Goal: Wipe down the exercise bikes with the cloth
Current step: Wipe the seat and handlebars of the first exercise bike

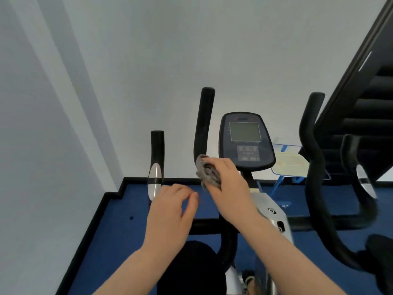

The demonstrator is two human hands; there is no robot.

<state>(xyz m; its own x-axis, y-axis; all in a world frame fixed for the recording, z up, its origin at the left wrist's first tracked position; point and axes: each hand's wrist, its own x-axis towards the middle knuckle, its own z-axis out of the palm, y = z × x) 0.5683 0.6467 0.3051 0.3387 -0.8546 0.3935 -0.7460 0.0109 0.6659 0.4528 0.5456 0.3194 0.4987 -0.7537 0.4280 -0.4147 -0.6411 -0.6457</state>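
At the foot of the upright black foam handlebar (203, 122), a crumpled grey cloth (207, 172) is gripped in the right hand (228, 186), whose fingers are curled round it; the cloth is pressed against the lower bend of that handlebar. Just beside it, to the left and slightly lower, the left hand (172, 211) is held with its fingers loosely curled and nothing between them, its fingertips close to a shorter black grip with a silver sensor plate (156, 165); whether the grip is touched cannot be told. Immediately right of the right hand, the dark oval console with a grey screen and button panel (246, 141) is carried on the silver-grey frame of the exercise bike (274, 213). Below the hands, the black saddle (191, 267) is seen. Further right, the curved black handlebar of a second machine (312, 158) rises, and a black slatted structure (365, 107) fills the upper right corner. Behind the console, a blue stand with a pale tray (290, 165) is placed against the white wall (148, 50). Everything stands on blue carpeted floor edged in black (119, 231).
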